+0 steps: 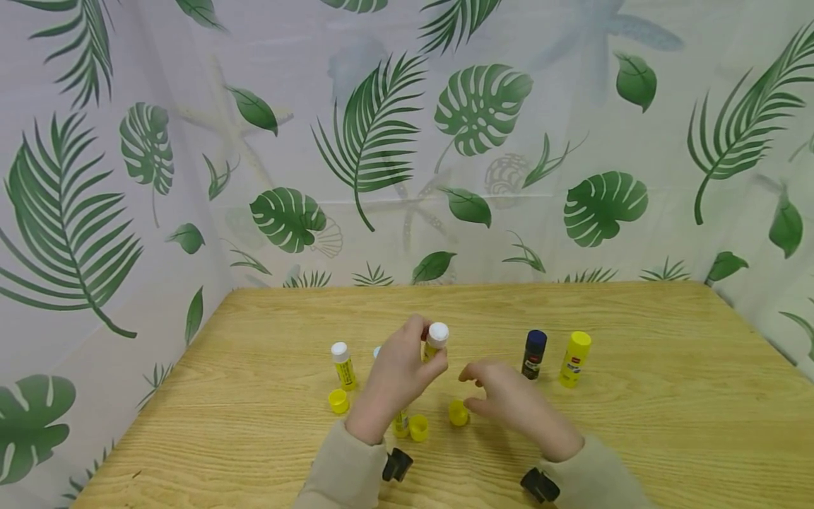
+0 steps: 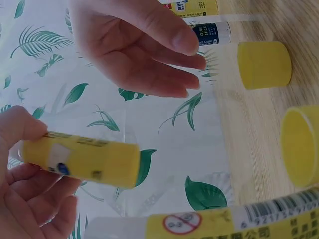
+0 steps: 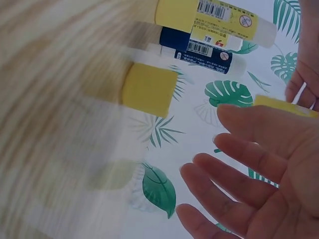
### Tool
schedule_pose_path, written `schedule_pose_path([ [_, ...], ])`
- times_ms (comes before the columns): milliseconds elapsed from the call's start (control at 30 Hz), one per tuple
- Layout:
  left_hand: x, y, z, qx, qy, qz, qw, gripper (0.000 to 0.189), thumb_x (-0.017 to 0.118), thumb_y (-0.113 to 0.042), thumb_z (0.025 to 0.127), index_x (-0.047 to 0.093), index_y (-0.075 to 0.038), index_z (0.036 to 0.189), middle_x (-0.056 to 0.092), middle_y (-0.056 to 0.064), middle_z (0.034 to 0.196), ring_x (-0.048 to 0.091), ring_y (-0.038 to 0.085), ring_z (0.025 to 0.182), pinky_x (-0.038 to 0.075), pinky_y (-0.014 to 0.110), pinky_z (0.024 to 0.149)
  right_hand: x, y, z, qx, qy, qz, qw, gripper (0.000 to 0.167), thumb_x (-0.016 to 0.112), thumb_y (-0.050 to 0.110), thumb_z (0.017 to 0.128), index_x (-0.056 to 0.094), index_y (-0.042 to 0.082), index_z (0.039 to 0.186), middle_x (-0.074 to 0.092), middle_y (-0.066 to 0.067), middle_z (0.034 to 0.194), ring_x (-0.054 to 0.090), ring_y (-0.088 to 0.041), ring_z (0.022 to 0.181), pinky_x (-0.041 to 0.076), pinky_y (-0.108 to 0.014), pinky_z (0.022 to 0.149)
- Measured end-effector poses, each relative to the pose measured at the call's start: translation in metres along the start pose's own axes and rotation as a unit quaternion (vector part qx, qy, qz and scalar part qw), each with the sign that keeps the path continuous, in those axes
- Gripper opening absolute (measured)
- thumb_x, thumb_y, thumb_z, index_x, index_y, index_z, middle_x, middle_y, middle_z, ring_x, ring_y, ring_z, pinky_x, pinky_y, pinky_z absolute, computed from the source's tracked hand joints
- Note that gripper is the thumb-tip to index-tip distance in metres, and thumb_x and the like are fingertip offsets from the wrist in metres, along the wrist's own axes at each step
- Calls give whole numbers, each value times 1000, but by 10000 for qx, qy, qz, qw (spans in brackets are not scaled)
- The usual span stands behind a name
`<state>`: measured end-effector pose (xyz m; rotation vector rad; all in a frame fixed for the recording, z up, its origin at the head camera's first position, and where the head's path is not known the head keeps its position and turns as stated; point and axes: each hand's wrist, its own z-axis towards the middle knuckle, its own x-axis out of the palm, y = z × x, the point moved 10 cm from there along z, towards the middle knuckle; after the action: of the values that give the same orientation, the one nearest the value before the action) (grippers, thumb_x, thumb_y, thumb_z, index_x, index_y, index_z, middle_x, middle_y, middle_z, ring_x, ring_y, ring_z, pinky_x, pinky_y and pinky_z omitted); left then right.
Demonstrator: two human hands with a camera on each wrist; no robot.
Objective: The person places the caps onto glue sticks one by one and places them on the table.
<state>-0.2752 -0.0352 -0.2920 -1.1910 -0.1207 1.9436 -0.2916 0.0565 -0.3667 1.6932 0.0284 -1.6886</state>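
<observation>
My left hand (image 1: 397, 375) grips a yellow glue stick (image 2: 89, 157) above the table, its white end (image 1: 438, 334) pointing up in the head view. My right hand (image 1: 509, 396) hangs to the right of it, fingers apart and loosely bent, holding nothing. Close by the right thumb, a yellow cap (image 1: 458, 413) stands on the table. A second yellow cap (image 1: 418, 428) lies beside another yellow glue stick (image 1: 400, 425), which the left forearm and hand partly cover. In the right wrist view, the right palm (image 3: 259, 174) and spread fingers show.
At the left stands a yellow glue stick (image 1: 344, 367) with its white end up, a yellow cap (image 1: 338, 401) in front of it. A dark blue glue stick (image 1: 534, 353) and a yellow one (image 1: 575, 359) stand at the right. Leaf-printed cloth (image 1: 394, 233) hangs behind the wooden table (image 1: 668, 396).
</observation>
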Motion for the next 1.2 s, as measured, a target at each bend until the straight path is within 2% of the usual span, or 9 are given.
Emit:
schedule_pose_path([
  [167,-8,-11,0,488,-451,238,9975,29,63,-13,79,56,-3,106,58,4,90,52,11,72,44,20,59,7,1,0,2,174,-9,9998,28,71,6,72,62,0,97,61,-12,93,57,-25,80,48,-36,65],
  [367,-13,-19,0,810,-649,40,9946,32,66,-12,79,59,-6,110,56,4,91,52,10,72,45,17,60,15,0,-1,133,407,120,9990,33,71,5,70,60,-3,100,61,-14,97,57,-28,86,47,-41,71],
  [633,-14,-21,0,811,-685,-224,9941,33,71,-11,75,59,-4,105,57,5,93,54,11,75,46,19,62,22,6,-3,-150,584,-66,9982,37,73,6,70,58,-5,102,60,-15,100,57,-28,89,46,-40,74],
  [867,-15,-21,-1,895,-769,-228,9927,27,71,-17,75,60,-3,96,60,5,88,53,10,71,44,18,57,28,7,-3,-142,677,-166,9975,38,73,8,70,58,-4,104,59,-13,99,56,-23,85,46,-38,71],
  [1200,-13,-21,-1,906,-663,-282,9933,21,69,-9,75,62,-2,93,61,6,88,52,10,71,44,18,59,37,7,-3,-50,960,-129,9953,38,73,7,70,59,-3,104,60,-10,98,56,-19,81,47,-35,68],
])
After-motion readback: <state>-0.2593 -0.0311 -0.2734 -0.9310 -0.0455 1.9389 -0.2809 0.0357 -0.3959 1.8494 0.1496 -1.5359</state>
